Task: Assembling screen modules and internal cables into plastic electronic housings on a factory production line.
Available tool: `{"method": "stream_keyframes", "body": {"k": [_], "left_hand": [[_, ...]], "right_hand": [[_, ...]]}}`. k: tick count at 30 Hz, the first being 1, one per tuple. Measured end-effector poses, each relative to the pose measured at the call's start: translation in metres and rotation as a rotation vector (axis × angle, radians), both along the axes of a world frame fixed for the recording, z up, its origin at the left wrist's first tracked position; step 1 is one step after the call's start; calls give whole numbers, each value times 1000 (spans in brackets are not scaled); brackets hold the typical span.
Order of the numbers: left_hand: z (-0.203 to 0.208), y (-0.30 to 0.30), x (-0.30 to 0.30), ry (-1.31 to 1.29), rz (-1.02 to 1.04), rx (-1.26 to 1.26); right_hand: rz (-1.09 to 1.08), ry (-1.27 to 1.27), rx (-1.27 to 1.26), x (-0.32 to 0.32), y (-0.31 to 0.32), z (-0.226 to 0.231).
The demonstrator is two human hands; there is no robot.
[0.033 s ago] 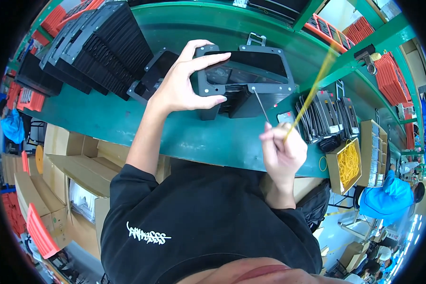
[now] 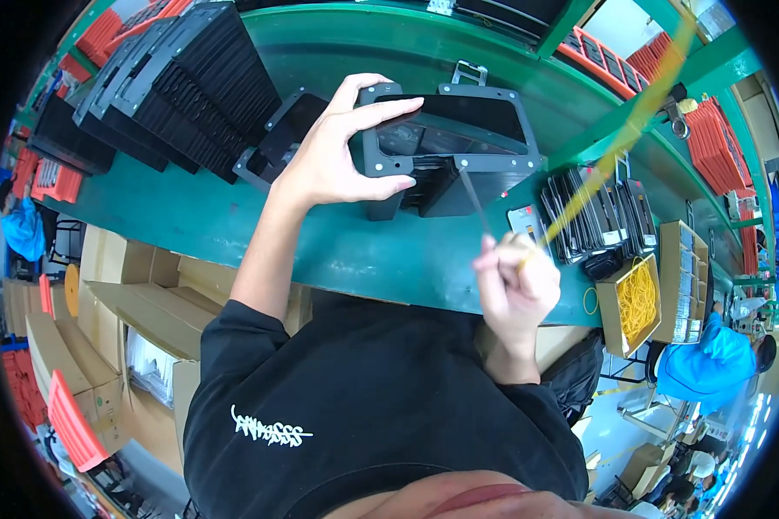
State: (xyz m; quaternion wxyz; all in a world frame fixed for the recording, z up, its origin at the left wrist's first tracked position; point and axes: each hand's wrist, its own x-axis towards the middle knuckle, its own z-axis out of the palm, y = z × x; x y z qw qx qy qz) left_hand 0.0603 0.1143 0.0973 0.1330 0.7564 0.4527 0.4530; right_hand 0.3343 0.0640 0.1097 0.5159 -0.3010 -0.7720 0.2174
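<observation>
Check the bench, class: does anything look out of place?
Yes: one yellow band lies loose on the bench, just left of the box holding a heap of similar bands, so it looks strayed.

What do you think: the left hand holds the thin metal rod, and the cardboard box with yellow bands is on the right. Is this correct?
No: in the head view, the right hand holds the thin metal rod; the left hand grips the dark frame. The cardboard box with yellow bands is on the right.
</observation>
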Motion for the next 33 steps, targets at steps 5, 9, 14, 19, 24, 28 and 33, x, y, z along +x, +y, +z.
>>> {"method": "stream_keyframes", "body": {"k": [5,9,14,19,24,28,33], "left_hand": [[3,-1,2,-6,-8,-7],[5,0,1,23,17,17],[-1,-1,0,7,13,-13],[6,-2,0,44,40,-18],[19,-3,-1,-64,61,-114],[15,-2,-26,-588,148,-407],[-40,-48,-75,-129,810,-29]], "right_hand": [[48,13,-21,-20,8,-9],[58,-26,-25,-22,16,2],[130,-124,51,-14,25,-13],[97,-17,-125,-19,26,-37],[76,37,-44,-43,47,34],[68,163,-14,-27,60,62],[-38,117,-25,12,114,60]]}}
